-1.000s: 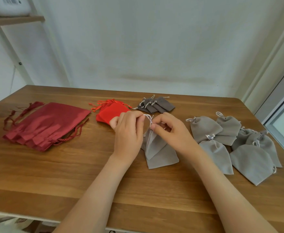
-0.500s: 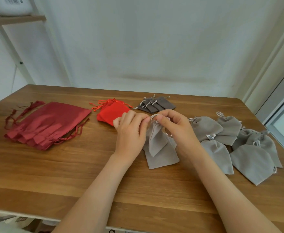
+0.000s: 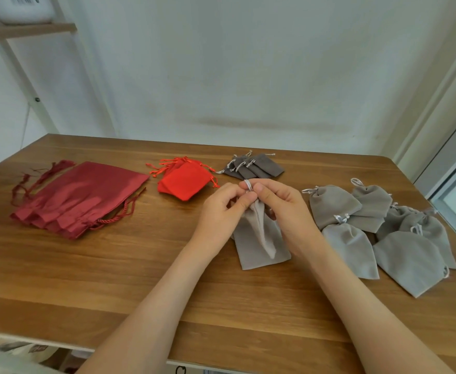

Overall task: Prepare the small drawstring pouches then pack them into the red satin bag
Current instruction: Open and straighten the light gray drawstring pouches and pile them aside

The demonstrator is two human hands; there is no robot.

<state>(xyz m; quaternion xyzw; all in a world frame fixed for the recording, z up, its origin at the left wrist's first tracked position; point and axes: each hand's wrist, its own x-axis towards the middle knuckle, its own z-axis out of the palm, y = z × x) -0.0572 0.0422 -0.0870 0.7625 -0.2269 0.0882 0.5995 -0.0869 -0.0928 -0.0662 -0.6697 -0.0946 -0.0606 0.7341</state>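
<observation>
A light grey drawstring pouch [image 3: 259, 244] lies mid-table with its neck gathered and lifted. My left hand [image 3: 221, 211] and my right hand [image 3: 286, 209] meet above it, both pinching the pouch's white cord at the neck. Several cinched grey pouches [image 3: 356, 220] are heaped to the right. A stack of dark red satin bags [image 3: 78, 195] lies flat at the left. Small bright red pouches [image 3: 183, 182] and small dark grey pouches [image 3: 256, 167] sit behind my hands.
The wooden table [image 3: 113, 279] runs to a front edge near the bottom of view. A wooden shelf [image 3: 24, 29] with a white object hangs at the upper left. A window frame [image 3: 453, 168] borders the right side.
My hands have come closer together at the pouch's neck, and the neck has been drawn tighter. The cord loop now sits between my fingertips.
</observation>
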